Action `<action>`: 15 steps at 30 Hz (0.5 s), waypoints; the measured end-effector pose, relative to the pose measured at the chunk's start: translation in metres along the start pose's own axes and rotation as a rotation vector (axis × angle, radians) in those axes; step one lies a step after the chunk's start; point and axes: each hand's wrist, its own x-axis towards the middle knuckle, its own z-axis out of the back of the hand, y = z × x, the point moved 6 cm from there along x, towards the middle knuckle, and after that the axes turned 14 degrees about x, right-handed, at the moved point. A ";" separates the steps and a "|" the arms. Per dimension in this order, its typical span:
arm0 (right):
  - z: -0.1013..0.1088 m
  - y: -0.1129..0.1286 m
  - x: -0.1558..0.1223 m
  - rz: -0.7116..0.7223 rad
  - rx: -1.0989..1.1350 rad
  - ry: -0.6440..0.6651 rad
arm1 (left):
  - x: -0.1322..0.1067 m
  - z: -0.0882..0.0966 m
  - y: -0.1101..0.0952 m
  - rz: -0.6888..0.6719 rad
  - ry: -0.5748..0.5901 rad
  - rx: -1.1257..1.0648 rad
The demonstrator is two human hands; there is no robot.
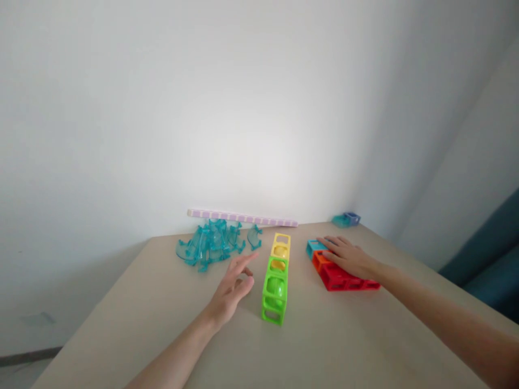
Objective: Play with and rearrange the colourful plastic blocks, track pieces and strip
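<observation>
In the middle of the table, green open-framed blocks [275,289] and yellow ones [281,250] stand in a row that runs away from me. Just left of this row is my left hand [234,285], with its index finger stretched out, its thumb apart and nothing in it. My right hand [344,255] lies flat with spread fingers over a second group of blocks. That group has a blue block [311,248] at the back, an orange one [317,261] and red ones [340,280] in front. The hand and forearm cover part of them.
Several clear teal curved track pieces [211,243] lie heaped at the back left. A long lilac and white strip [243,218] rests along the wall [259,108]. Purple and teal pieces [346,219] sit at the table's [251,356] back right corner. Blue fabric [486,270] hangs at right.
</observation>
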 end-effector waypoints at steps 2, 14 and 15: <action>-0.010 0.008 -0.009 -0.029 0.043 0.018 | -0.001 -0.009 -0.003 0.000 0.069 -0.034; -0.029 0.135 -0.016 0.161 0.212 0.000 | -0.004 -0.001 0.022 0.378 0.024 -0.546; -0.028 0.138 -0.019 0.191 0.230 0.004 | -0.005 0.000 0.021 0.398 0.016 -0.514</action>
